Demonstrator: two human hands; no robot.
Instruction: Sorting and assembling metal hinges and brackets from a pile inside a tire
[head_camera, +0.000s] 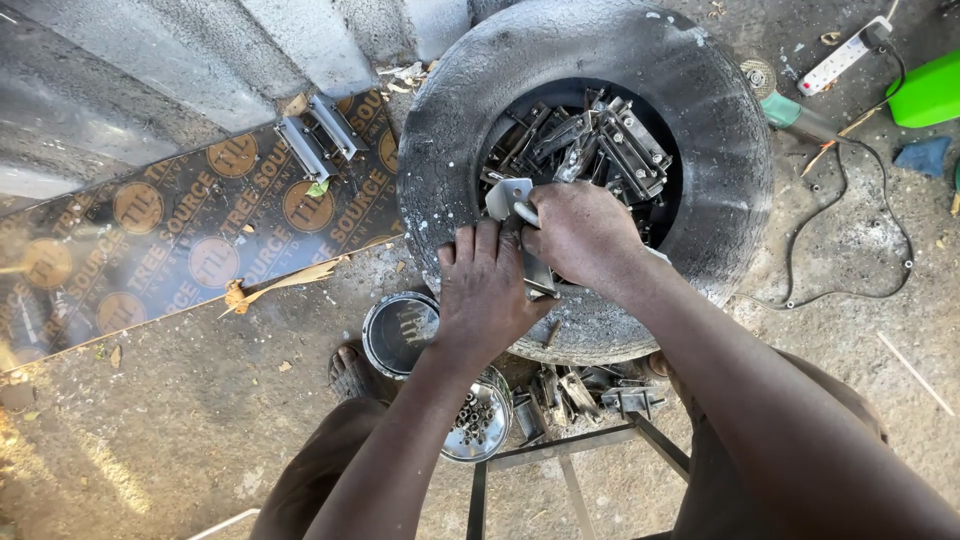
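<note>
**Both hands closed on a bent metal bracket over a tyre**

Both forearms are extended forward and downward from the bottom edge, meeting over the near rim of the worn grey rubber tyre (700, 200). The left hand (485, 290) is laid palm down with its fingers straight and pressed against the lower part of the flat, bent, silver-grey metal bracket (512, 200); its grip is closed on that piece. The right hand (580, 235) is curled over the same bracket from the right, its grip clenched on it.

At far left, a long dark brown board printed with round orange emblems (180, 250) is seen lying slantwise on the ground, with two small steel channel pieces (320, 140) on its upper end.

The bracket is dull and scuffed, with a hole near its top, and is held just above the heap of dark metal parts (600, 140) filling the tyre's hollow.
</note>
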